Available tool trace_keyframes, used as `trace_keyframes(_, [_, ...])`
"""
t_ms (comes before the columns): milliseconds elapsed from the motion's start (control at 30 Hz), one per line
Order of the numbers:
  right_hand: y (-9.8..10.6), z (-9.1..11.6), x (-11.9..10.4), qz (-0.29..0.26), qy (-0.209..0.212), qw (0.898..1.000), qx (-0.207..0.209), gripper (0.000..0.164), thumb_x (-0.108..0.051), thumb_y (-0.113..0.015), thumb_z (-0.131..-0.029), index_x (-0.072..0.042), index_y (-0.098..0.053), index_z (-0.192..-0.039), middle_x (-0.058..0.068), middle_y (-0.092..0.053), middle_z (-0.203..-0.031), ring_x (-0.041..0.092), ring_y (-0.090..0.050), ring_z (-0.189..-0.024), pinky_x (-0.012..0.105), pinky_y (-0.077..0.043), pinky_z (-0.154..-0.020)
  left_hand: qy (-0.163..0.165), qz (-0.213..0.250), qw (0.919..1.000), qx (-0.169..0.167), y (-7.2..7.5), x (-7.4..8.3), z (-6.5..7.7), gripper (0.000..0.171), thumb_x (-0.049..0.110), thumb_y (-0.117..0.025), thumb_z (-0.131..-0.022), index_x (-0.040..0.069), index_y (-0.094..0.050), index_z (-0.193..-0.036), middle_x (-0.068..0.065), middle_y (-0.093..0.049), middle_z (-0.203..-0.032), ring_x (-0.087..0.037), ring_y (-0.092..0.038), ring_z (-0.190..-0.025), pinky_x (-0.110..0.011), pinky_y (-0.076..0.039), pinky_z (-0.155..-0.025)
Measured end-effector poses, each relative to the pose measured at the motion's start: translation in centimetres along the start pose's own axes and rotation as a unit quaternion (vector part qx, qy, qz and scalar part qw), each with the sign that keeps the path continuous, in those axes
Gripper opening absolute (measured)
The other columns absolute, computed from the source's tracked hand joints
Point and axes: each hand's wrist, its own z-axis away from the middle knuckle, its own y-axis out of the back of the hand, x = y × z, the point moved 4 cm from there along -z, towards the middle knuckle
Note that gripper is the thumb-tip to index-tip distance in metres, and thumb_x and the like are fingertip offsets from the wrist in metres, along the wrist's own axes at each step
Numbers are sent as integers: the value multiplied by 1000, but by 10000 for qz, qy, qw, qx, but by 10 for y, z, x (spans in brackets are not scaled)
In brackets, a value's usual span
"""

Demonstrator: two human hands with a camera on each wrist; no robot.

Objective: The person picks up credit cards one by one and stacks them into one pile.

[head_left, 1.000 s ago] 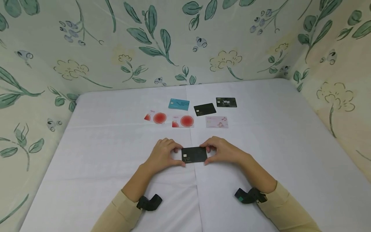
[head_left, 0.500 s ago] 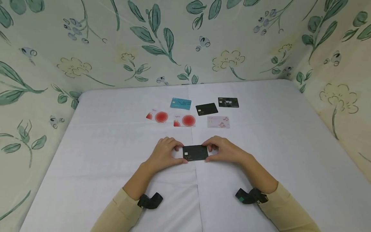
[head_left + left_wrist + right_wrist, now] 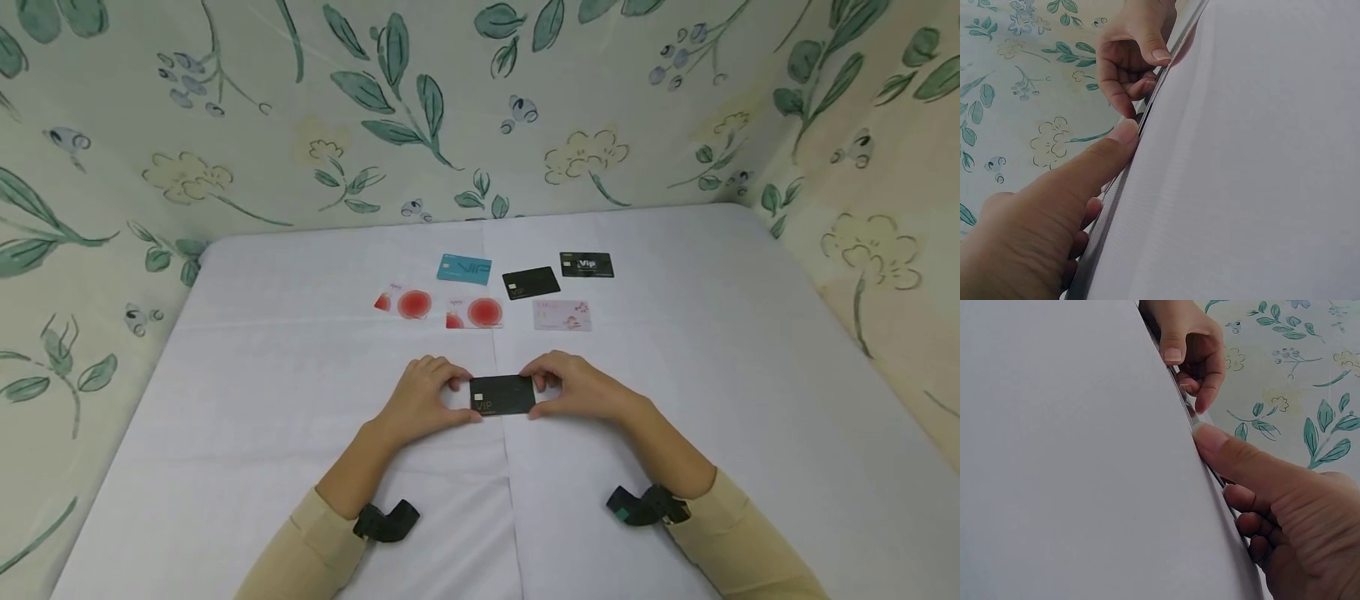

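A black VIP card (image 3: 502,395) lies face up near the middle of the white table, in the head view. My left hand (image 3: 423,392) holds its left end, thumb at the near corner and index finger at the far one. The card's right end is held the same way by my right hand (image 3: 577,387). In the left wrist view my left thumb (image 3: 1100,159) touches the card's thin edge low over the cloth. My right thumb (image 3: 1241,453) does likewise in the right wrist view. Both wrist views show the card only edge-on.
Beyond the hands lie a blue VIP card (image 3: 464,269), a second black card (image 3: 531,283), a black Vip card (image 3: 587,265), two red-and-white cards (image 3: 403,302) and a pink card (image 3: 562,316). A white cloth (image 3: 262,375) covers the table; patterned fabric (image 3: 480,108) stands behind.
The black card has shifted slightly away from the body, both hands staying on its ends. The other cards keep their places on the table.
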Motion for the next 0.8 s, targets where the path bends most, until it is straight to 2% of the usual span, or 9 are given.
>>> trace_keyframes(167, [2,-2,1,-92,-162,9998,-38,55,-29,-86,-67,-8,-65,-113,-5,-55,-84,12,-48,-80,24,-43,-73,114,112,9999,23,1,-2,2,57,47,-84,-63,16,-67,-108,10,-53,-82,-9,-48,-85,-32,-39,-78])
trace_keyframes(433, [11,-2,9,-755,-402,9962,133,53,-22,-86,-67,-6,-65,-113,2,-58,-84,17,-49,-78,23,-42,-69,18,363,9991,235,2,0,-1,59,48,-83,-64,15,-68,-111,10,-53,-82,-7,-47,-81,-30,-39,-76])
trace_keyframes(633, [11,0,10,-905,-271,9950,311,50,-20,-86,-67,-5,-67,-110,3,-58,-83,17,-51,-78,24,-42,-70,515,713,9961,-72,4,7,-4,62,49,-80,-69,16,-64,-118,9,-52,-87,-8,-46,-83,-30,-40,-76])
trace_keyframes(700, [13,1,9,-937,-171,9945,439,49,-19,-86,-66,-5,-66,-109,2,-58,-83,17,-51,-78,23,-42,-69,613,794,9949,-50,8,10,-5,61,47,-79,-71,15,-63,-120,8,-53,-89,-9,-47,-84,-31,-40,-76])
trace_keyframes(800, [18,2,8,-951,-76,9935,624,51,-18,-87,-66,-4,-66,-110,1,-58,-84,16,-52,-78,22,-44,-69,578,974,9934,151,14,14,-8,59,41,-80,-71,12,-63,-120,4,-56,-90,-13,-49,-84,-34,-41,-78])
